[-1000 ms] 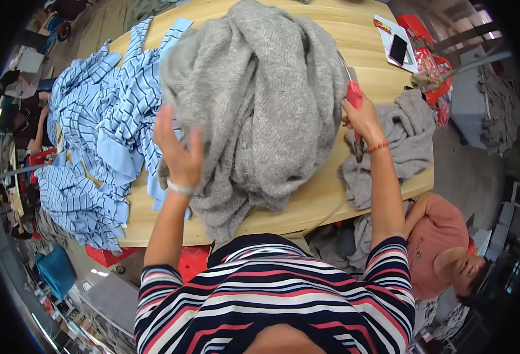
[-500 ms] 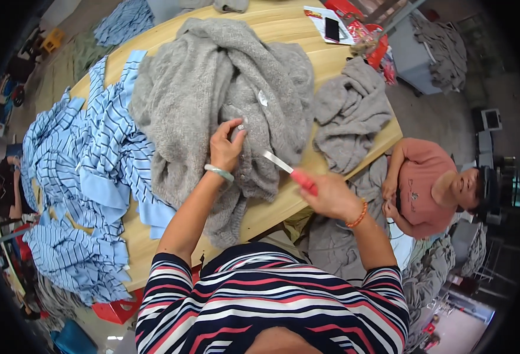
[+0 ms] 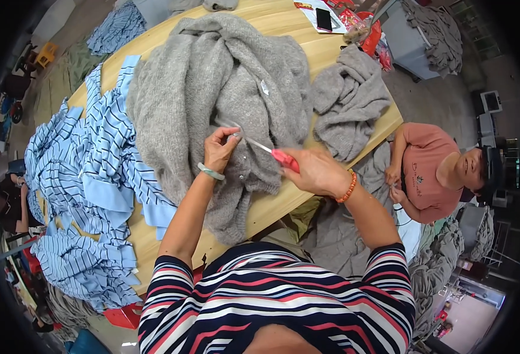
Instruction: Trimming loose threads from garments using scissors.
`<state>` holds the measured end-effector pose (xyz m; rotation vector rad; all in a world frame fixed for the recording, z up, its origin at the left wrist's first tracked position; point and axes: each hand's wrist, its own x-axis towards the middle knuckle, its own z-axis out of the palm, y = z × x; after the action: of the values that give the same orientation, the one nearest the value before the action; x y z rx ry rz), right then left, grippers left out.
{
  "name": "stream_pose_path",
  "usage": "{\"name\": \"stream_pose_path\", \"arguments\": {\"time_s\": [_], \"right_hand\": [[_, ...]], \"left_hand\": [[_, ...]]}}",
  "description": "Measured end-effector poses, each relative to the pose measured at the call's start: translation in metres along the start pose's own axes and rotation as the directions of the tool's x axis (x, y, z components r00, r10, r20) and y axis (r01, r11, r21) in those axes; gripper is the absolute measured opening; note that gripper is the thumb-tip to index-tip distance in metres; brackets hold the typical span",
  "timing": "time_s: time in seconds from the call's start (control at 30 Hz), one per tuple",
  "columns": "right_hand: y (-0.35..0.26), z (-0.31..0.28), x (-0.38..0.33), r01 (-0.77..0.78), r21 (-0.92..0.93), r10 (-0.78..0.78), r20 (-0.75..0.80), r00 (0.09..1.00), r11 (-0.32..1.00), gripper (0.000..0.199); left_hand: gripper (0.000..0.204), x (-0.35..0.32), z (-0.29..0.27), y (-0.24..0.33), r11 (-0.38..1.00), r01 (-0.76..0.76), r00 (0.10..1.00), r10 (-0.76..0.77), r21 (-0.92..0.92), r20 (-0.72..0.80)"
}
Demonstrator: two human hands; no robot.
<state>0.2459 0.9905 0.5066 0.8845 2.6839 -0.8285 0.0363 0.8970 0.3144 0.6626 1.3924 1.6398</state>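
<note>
A big grey knitted cardigan [image 3: 180,100] lies heaped on the wooden table in front of me. My left hand [image 3: 220,148] is closed in a pinch over it, with a small shiny button [image 3: 236,134] at the fingertips. More shiny buttons [image 3: 244,157] sit on the knit just below. In my right hand [image 3: 314,171] is a red-handled tool [image 3: 285,158] with a narrow metal blade, gripped by the handle. Its blade reaches left, its tip close to the left fingertips; whether it touches the knit or a thread I cannot tell. A white label [image 3: 264,87] shows higher on the cardigan.
Blue striped garments [image 3: 89,159] cover the left of the wooden table [image 3: 271,219]. Another grey knit [image 3: 351,100] lies right. A phone [image 3: 323,19] on paper and red plastic bags [image 3: 371,38] are at the far edge. A person in a pink shirt [image 3: 430,168] is at right.
My right hand has moved left and up with the red-handled tool, bringing its blade to the left fingertips. The left fingers have drawn closer together, slightly to the left.
</note>
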Motion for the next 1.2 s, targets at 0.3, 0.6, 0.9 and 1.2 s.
{"name": "stream_pose_path", "arguments": {"time_s": [0.3, 0.6, 0.9, 1.2], "right_hand": [[0.008, -0.018, -0.014, -0.034, 0.129, 0.020, 0.109, 0.994, 0.991, 0.038], [0.008, -0.025, -0.001, 0.065, 0.049, -0.078, 0.339, 0.937, 0.997, 0.037], [0.026, -0.018, -0.002, 0.011, 0.157, -0.047, 0.229, 0.972, 0.988, 0.038], [0.009, 0.004, 0.027, 0.077, 0.212, -0.102, 0.107, 0.989, 0.974, 0.036]], "left_hand": [[0.018, -0.005, -0.003, -0.003, 0.979, 0.077, 0.996, -0.085, -0.187, -0.039], [0.015, -0.021, 0.001, -0.001, 0.987, 0.090, 0.995, -0.094, -0.131, -0.028], [0.053, -0.083, -0.018, 0.079, 0.215, -0.208, 0.800, 0.599, 0.954, 0.040], [0.024, -0.106, -0.215, 0.047, 0.828, 0.168, 0.731, 0.260, 0.535, -0.631]]}}
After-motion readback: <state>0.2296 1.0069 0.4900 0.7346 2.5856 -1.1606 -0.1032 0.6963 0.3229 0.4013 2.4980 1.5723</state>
